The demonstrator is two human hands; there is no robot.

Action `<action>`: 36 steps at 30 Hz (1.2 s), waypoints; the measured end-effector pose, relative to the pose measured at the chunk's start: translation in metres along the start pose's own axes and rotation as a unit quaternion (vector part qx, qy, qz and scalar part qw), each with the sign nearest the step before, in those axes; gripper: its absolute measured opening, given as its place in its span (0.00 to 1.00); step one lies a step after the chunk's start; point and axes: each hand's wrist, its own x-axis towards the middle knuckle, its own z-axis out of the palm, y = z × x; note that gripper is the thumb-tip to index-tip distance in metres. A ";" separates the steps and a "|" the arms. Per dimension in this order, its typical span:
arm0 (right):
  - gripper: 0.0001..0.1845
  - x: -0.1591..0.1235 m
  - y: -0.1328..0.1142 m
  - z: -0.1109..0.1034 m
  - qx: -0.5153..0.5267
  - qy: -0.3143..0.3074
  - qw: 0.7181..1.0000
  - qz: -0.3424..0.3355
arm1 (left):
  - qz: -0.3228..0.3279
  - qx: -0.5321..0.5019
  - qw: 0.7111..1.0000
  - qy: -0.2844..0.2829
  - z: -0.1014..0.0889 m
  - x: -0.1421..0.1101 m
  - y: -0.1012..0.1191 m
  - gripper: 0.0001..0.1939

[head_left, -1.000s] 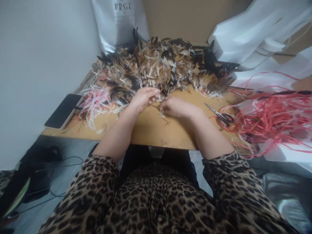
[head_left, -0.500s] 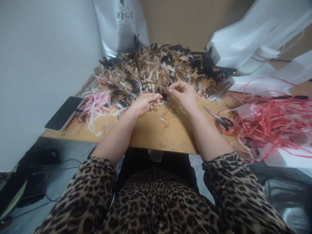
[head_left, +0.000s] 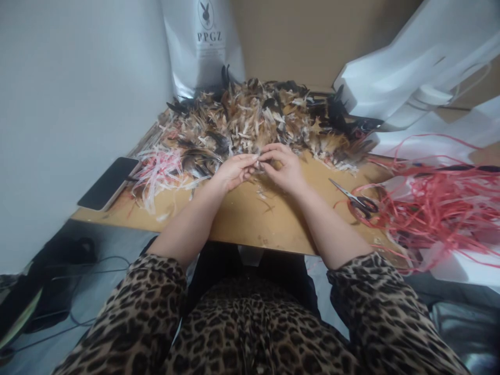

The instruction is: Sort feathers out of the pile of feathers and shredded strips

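Observation:
At the front of a heap of brown, black and white feathers, my two hands meet with their fingertips touching or nearly so. My left hand is closed, thumb pressed against the curled fingers. Thumb and index finger of my right hand come together in a pinch against the left fingertips. Whatever sits between the fingers is too small and too covered to name. Under the hands, a few feather scraps lie on the wooden tabletop.
Scissors lie to the right, points towards the heap, beside a tangle of red plastic strips. Pink and white strips and a phone are at the left. A printed white bag stands behind the feathers.
My right hand lifted off the tabletop, rose to the right of the left hand, then came back down and left to the left fingertips. The left hand stayed closed in about the same place.

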 end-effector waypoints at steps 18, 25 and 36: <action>0.20 0.005 -0.006 -0.004 0.477 -0.107 0.784 0.384 | -0.075 -0.013 0.984 -0.163 -0.003 -0.008 0.000 0.11; 0.20 0.008 -0.002 -0.005 0.449 -0.046 0.806 0.383 | -0.046 0.040 0.995 -0.075 -0.003 -0.005 0.002 0.08; 0.22 0.007 0.002 0.003 0.394 0.002 0.828 0.400 | 0.035 0.168 0.985 0.007 0.003 -0.004 -0.002 0.09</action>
